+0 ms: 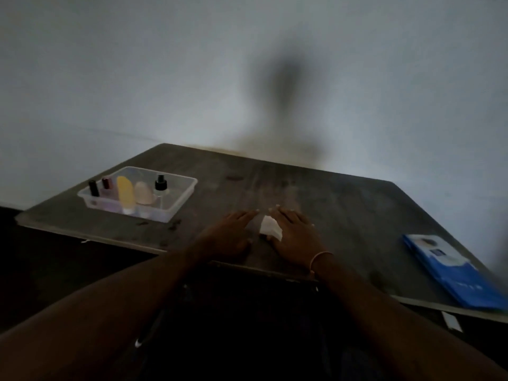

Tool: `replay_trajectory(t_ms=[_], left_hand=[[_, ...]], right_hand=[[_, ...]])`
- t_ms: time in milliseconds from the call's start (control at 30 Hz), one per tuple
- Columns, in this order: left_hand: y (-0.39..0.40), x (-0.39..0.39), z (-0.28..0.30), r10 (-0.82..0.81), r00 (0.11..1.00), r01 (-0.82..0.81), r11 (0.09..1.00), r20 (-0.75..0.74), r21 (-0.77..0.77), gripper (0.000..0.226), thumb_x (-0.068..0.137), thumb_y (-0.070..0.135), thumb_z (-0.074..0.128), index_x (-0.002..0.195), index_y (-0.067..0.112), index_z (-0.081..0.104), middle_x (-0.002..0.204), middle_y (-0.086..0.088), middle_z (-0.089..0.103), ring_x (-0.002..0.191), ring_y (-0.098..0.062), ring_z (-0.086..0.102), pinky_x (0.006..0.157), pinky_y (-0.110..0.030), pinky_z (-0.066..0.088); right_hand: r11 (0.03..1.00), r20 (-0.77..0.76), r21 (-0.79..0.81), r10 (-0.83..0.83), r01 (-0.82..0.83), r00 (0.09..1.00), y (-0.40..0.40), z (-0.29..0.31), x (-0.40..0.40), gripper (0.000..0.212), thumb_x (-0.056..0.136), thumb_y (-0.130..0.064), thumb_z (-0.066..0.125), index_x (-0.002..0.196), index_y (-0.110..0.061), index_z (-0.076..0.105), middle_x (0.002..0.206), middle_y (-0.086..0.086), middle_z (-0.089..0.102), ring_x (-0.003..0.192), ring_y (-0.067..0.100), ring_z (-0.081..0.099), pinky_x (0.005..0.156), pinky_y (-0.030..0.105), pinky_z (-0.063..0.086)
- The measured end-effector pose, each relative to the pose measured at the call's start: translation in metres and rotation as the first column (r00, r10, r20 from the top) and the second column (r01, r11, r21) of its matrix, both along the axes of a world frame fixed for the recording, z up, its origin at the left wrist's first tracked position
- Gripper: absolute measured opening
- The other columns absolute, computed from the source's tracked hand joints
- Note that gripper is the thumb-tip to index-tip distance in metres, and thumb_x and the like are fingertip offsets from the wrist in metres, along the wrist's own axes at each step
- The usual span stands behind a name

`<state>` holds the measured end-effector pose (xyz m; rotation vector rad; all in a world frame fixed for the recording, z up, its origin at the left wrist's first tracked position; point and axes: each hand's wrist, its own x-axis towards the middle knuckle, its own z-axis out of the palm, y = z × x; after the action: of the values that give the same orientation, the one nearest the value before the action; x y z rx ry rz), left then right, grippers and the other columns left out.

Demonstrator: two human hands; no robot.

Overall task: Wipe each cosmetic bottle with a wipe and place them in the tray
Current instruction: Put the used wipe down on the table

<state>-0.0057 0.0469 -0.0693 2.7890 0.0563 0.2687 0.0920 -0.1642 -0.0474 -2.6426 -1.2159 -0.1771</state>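
Near the desk's (330,204) front edge, my left hand (228,235) lies flat, fingers straight and together. My right hand (295,237) rests flat beside it on the white wipe (270,227), which shows between the two hands. At the left edge, the clear tray (181,199) holds five bottles (125,192) upright. At the right front corner lies a blue packet (450,268).

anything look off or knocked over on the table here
Nothing stands out. The bottles stand upright in the tray, and a wipe lies between the flat left hand and right hand.
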Motion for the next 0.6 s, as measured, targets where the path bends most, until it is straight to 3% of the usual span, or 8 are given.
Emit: replay_trajectory(t_ms=[67,167,333,467,600], left_hand=[[-0.004,0.003,-0.005,-0.009,1.0,0.008,1.0,0.004,0.007,0.079,0.099,0.037,0.067,0.166,0.015,0.032,0.164,-0.014,0.042,0.151,-0.034,0.041,0.124,-0.04,0.03],[-0.011,0.008,-0.011,0.002,1.0,-0.002,1.0,-0.007,0.028,0.07,0.102,0.042,0.063,0.164,0.024,0.037,0.164,-0.008,0.043,0.15,-0.029,0.043,0.123,-0.037,0.031],[-0.024,0.016,-0.018,0.052,0.996,-0.044,0.993,-0.069,0.108,0.077,0.092,0.068,0.023,0.163,0.042,0.037,0.17,0.006,0.035,0.155,-0.024,0.034,0.124,-0.05,0.029],[-0.025,0.018,-0.024,0.066,0.996,-0.06,0.991,-0.053,0.122,0.063,0.102,0.064,0.028,0.162,0.047,0.035,0.172,0.014,0.029,0.157,-0.021,0.028,0.125,-0.053,0.027],[-0.023,0.019,-0.028,0.069,0.996,-0.06,0.989,-0.064,0.137,0.055,0.109,0.059,0.034,0.163,0.05,0.03,0.172,0.017,0.026,0.159,-0.016,0.024,0.126,-0.057,0.023]], right_hand=[[1.0,-0.033,-0.002,-0.002,0.002,0.999,-0.005,-0.013,0.013,0.094,0.082,-0.074,0.028,0.166,-0.031,0.028,0.172,-0.003,0.03,0.157,0.026,0.03,0.127,0.05,0.028],[1.0,-0.127,0.017,0.005,-0.003,0.992,-0.01,-0.023,0.018,0.084,0.09,-0.063,0.043,0.164,-0.025,0.035,0.17,0.002,0.037,0.154,0.027,0.036,0.126,0.044,0.029],[0.999,-0.146,0.04,0.005,0.001,0.989,-0.009,-0.042,0.023,0.092,0.081,-0.071,0.024,0.156,-0.025,0.052,0.163,0.001,0.049,0.147,0.027,0.047,0.122,0.047,0.036],[0.996,-0.118,0.083,-0.007,0.017,0.993,-0.006,-0.051,0.028,0.079,0.088,-0.07,0.027,0.145,-0.03,0.064,0.154,-0.002,0.059,0.139,0.024,0.055,0.117,0.053,0.041],[0.997,-0.084,0.081,0.02,-0.013,0.996,-0.007,-0.048,0.028,0.074,0.091,-0.066,0.029,0.14,-0.027,0.068,0.15,-0.002,0.063,0.135,0.025,0.059,0.115,0.047,0.044]])
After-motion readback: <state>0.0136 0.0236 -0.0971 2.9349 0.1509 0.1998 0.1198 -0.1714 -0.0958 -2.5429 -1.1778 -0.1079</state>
